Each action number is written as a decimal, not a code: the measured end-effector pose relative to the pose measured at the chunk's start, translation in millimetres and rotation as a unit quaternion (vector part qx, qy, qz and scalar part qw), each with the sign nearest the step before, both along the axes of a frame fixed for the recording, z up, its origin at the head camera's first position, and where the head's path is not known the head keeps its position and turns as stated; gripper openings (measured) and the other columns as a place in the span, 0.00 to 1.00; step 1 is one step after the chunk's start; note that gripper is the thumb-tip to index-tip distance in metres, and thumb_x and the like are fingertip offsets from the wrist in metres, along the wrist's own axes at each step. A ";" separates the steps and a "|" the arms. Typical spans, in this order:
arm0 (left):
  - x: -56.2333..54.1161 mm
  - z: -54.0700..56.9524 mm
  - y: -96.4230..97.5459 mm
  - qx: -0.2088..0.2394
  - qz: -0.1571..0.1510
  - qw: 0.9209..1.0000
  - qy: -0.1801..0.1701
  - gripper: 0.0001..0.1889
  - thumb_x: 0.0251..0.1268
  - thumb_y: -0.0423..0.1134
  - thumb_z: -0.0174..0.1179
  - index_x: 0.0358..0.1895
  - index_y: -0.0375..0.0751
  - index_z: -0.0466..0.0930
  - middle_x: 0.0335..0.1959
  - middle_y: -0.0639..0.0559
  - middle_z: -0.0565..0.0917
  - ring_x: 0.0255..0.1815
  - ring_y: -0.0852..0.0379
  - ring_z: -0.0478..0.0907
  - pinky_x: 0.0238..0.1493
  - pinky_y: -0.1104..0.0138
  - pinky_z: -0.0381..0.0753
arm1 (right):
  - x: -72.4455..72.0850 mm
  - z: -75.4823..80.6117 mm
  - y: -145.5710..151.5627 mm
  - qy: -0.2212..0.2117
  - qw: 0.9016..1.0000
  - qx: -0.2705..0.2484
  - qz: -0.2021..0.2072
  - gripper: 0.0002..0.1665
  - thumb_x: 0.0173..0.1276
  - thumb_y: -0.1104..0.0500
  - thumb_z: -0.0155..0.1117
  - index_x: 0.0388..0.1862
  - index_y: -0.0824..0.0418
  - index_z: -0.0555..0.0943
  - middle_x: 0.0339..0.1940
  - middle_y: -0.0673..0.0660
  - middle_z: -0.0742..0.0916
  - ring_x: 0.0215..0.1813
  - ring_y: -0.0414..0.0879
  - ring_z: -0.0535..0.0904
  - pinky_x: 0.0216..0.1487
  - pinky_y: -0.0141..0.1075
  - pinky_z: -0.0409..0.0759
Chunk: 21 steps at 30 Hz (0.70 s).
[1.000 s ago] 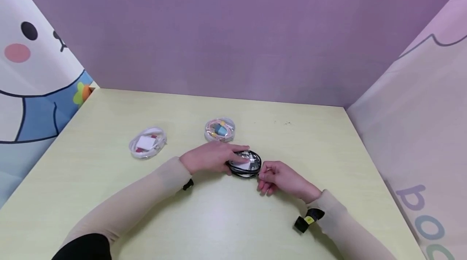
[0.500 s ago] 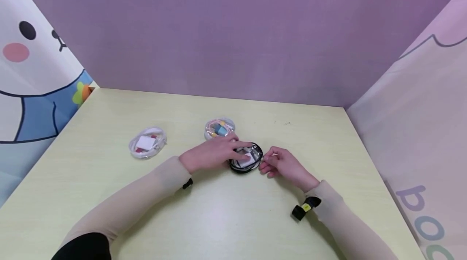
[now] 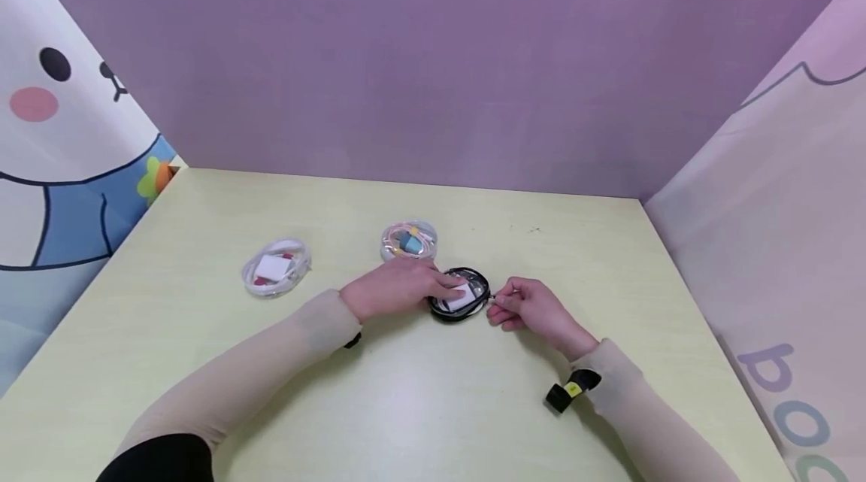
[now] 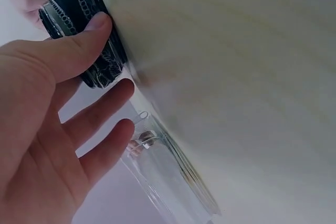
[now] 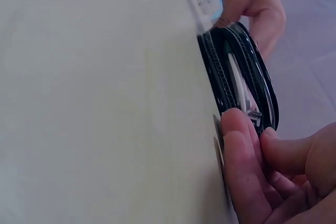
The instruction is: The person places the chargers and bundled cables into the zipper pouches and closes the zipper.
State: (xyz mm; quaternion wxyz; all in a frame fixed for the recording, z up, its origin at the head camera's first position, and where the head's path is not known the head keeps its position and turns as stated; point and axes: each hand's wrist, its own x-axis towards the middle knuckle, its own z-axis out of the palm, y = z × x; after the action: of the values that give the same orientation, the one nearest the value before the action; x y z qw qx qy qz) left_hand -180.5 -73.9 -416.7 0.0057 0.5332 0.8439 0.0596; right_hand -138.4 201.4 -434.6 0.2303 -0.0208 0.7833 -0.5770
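A round clear zip pouch (image 3: 461,294) with black edging sits on the table, a white block visible inside it. My left hand (image 3: 395,290) grips its left side, and in the left wrist view the thumb (image 4: 97,24) presses on the pouch. At the pouch's right edge, my right hand (image 3: 534,309) pinches the zipper pull between thumb and fingers. The right wrist view shows the zipper (image 5: 220,66) parted along this side, with a white cable (image 5: 239,82) in the gap and the metal slider (image 5: 254,115) by the fingertips. The pull itself is mostly hidden.
Behind my left hand lies a clear round pouch (image 3: 409,240) holding a pink cable and a blue block. Farther left is a whitish pouch (image 3: 276,268) with a white block. The pale table (image 3: 406,407) meets a purple wall (image 3: 419,68) at the back.
The black-edged pouch has shifted slightly away from me and turned. My right hand has moved along its edge, away from me and a little to the right. The other pouches stay put.
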 end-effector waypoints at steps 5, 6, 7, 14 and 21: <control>0.6 0.1 3.8 -0.008 0.006 1.000 0.005 0.30 0.57 0.37 0.73 0.63 0.65 0.79 0.66 0.65 0.75 0.40 0.56 0.77 0.41 0.63 0.76 | 7.5 2.4 -2.3 -0.004 1.000 -0.007 0.022 0.06 0.76 0.69 0.53 0.39 0.72 0.75 0.37 0.65 0.88 0.37 0.51 0.87 0.39 0.40 0.85; 0.8 0.1 4.7 -0.010 0.007 1.000 0.008 0.30 0.57 0.37 0.73 0.63 0.65 0.79 0.66 0.65 0.75 0.40 0.56 0.77 0.42 0.63 0.77 | 9.0 2.7 -3.7 -0.009 0.999 -0.009 0.031 0.06 0.76 0.68 0.53 0.38 0.72 0.75 0.37 0.65 0.88 0.37 0.51 0.87 0.39 0.40 0.86; 1.3 0.3 5.6 -0.010 0.007 1.000 0.012 0.29 0.57 0.38 0.73 0.63 0.65 0.79 0.66 0.65 0.75 0.40 0.55 0.78 0.43 0.62 0.77 | 10.7 3.1 -5.8 -0.017 0.999 -0.012 0.038 0.06 0.76 0.68 0.54 0.38 0.71 0.75 0.37 0.65 0.89 0.37 0.52 0.87 0.39 0.41 0.86; 3.0 -2.2 8.9 -0.012 0.014 1.000 0.021 0.28 0.58 0.40 0.73 0.63 0.63 0.80 0.65 0.64 0.76 0.43 0.54 0.79 0.48 0.59 0.78 | 18.2 4.1 -18.5 -0.039 0.997 -0.029 0.056 0.05 0.76 0.66 0.56 0.39 0.68 0.77 0.37 0.63 0.89 0.39 0.52 0.87 0.40 0.42 0.86; 5.6 -2.3 6.2 -0.019 0.013 0.999 0.032 0.29 0.57 0.42 0.74 0.64 0.61 0.80 0.67 0.61 0.75 0.45 0.55 0.77 0.47 0.61 0.78 | 17.1 -0.1 -14.3 -0.035 0.998 -0.033 0.049 0.07 0.77 0.66 0.52 0.40 0.69 0.76 0.39 0.64 0.89 0.40 0.53 0.87 0.40 0.43 0.85</control>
State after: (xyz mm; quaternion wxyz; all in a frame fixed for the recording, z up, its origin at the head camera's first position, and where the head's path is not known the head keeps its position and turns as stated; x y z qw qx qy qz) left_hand -174.9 -67.7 -418.9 -0.0116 0.5238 0.8513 0.0263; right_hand -121.3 187.1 -434.7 0.2851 -0.0469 0.7531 -0.5911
